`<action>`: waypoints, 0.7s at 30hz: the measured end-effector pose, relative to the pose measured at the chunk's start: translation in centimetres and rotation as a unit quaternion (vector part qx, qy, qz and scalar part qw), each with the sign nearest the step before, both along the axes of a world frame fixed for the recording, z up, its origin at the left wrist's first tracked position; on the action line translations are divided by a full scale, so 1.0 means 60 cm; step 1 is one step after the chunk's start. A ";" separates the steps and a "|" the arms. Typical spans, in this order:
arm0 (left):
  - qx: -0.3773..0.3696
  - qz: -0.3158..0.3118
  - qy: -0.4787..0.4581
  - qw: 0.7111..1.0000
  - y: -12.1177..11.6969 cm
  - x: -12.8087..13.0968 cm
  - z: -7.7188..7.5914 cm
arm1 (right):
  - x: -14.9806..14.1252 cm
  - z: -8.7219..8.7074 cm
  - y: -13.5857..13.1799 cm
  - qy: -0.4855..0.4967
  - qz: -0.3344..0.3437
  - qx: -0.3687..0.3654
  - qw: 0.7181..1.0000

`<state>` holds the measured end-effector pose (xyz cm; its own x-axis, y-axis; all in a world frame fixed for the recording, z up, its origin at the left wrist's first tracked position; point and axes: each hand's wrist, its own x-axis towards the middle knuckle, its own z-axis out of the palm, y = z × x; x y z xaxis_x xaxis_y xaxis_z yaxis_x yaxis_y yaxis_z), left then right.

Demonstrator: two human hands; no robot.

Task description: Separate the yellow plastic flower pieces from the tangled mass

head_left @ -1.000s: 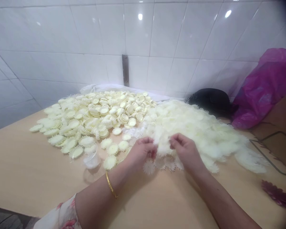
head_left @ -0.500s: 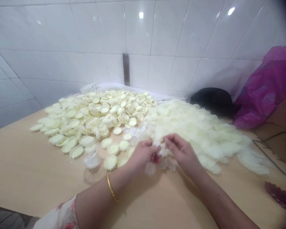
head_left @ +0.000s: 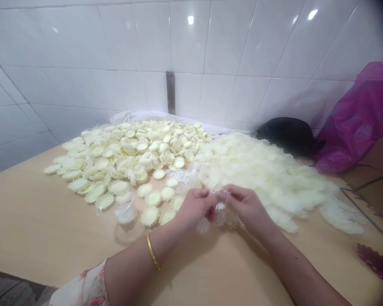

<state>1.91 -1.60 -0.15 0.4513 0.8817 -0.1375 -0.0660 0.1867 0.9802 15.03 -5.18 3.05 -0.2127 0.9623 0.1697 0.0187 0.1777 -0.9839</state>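
Observation:
Between my two hands is a small white flower-shaped piece [head_left: 221, 205] with a scalloped edge, pinched by the fingertips of both. My left hand [head_left: 197, 208] grips it from the left, its fingers closed. From the right, my right hand [head_left: 246, 207] pinches it with thumb and forefinger, the fingertips nearly touching those of my left. Just beneath my hands lie more thin white petal pieces [head_left: 204, 225], partly hidden. Several pale yellow scalloped discs [head_left: 150, 216] lie flat to the left of my left hand.
A big heap of pale yellow discs [head_left: 134, 148] covers the table's back left. Thin cream petal layers [head_left: 261, 170] pile up at right. A small clear cup [head_left: 127, 212] stands left of my hands. Behind are a black object [head_left: 285, 134] and a magenta plastic bag [head_left: 360, 114]; a dark red flower piece [head_left: 375, 261] lies far right.
My right hand has come in to meet my left, closing the gap between their fingertips around the white piece. The view has shifted slightly.

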 end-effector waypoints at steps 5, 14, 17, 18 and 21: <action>0.051 -0.026 0.001 0.998 -0.006 0.001 0.009 | 0.005 -0.012 0.006 0.002 -0.071 -0.024 0.997; 0.053 -0.038 -0.056 0.996 -0.006 0.001 0.013 | 0.010 -0.014 0.006 -0.053 -0.145 -0.001 0.988; 0.014 -0.020 -0.058 0.998 -0.004 0.002 0.008 | 0.010 -0.011 0.005 -0.090 -0.151 0.027 0.984; 0.003 -0.013 -0.055 0.998 -0.003 0.002 0.007 | 0.010 -0.011 0.004 -0.106 -0.152 0.032 0.982; -0.026 0.003 -0.049 0.998 -0.001 0.004 0.007 | 0.011 -0.013 0.005 -0.149 -0.155 0.044 0.976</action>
<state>2.13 -1.66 0.26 0.4594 0.8772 -0.1395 -0.1617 0.2371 0.9579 15.72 -4.88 2.30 0.0337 0.9725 0.2305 0.3680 0.2023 -0.9076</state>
